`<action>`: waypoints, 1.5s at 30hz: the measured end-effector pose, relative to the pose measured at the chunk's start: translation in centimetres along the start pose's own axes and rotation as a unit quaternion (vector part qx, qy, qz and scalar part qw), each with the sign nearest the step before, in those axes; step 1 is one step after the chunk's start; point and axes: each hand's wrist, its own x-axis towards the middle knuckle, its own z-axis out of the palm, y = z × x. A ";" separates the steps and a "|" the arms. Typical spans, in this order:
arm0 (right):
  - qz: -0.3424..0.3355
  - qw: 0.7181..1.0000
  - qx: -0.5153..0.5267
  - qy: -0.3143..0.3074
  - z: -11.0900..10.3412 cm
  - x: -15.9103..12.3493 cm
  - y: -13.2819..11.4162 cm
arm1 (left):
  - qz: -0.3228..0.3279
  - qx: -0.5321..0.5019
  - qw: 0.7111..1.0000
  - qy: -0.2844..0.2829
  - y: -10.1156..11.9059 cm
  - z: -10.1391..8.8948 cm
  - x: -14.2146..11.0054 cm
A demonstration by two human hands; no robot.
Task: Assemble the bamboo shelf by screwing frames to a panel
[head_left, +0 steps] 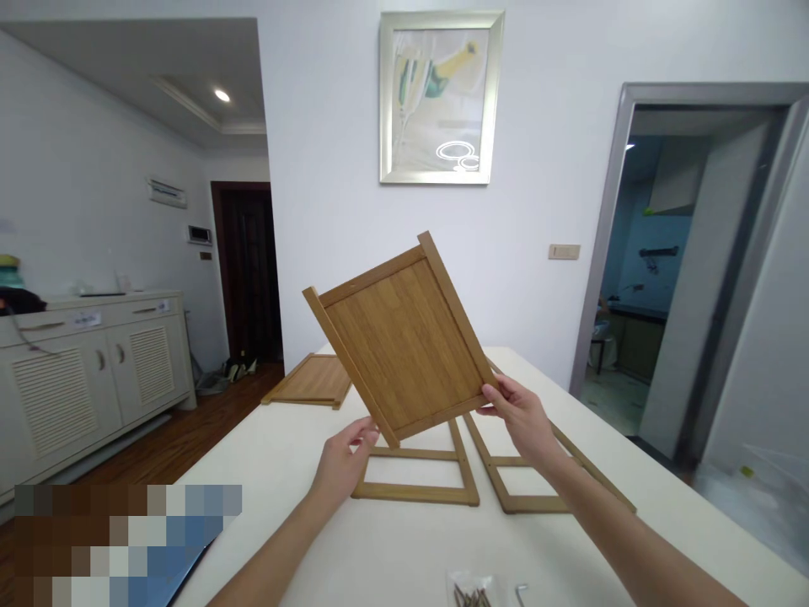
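1. A flat, brown, square wooden panel with side rails (404,346) is slanting in the middle of the view, up above the white tabletop (354,548).
2. The left hand (345,459), a bit lower left, is pinching the panel's bottom corner.
3. The right hand (522,417), right of the middle, is pinching the panel's lower right corner, with its thumb showing in front.
4. A brown, open wooden frame (414,492) is lying below the panel.
5. A second brown, open wooden frame (537,504) is lying just beside it, and the right arm is hiding some of it.
6. Another flat, brown wooden panel (309,379) is resting left of the middle.
7. A clear plastic bag of metal screws (472,597) is sitting at the bottom edge, near a small, bent silver metal key (520,592).
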 end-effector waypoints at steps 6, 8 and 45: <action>-0.093 0.986 -0.135 0.007 -3.9 2.7 -4.5 | 0.018 0.003 0.981 0.194 1.5 -2.6 0.7; -0.113 0.976 -0.188 -0.003 -4.9 3.4 -6.0 | 0.022 -0.011 0.966 0.256 1.6 -3.5 1.1; -0.059 0.987 -0.140 -0.045 7.1 -5.0 -0.9 | -0.132 -0.498 0.850 0.110 4.3 -0.2 -0.9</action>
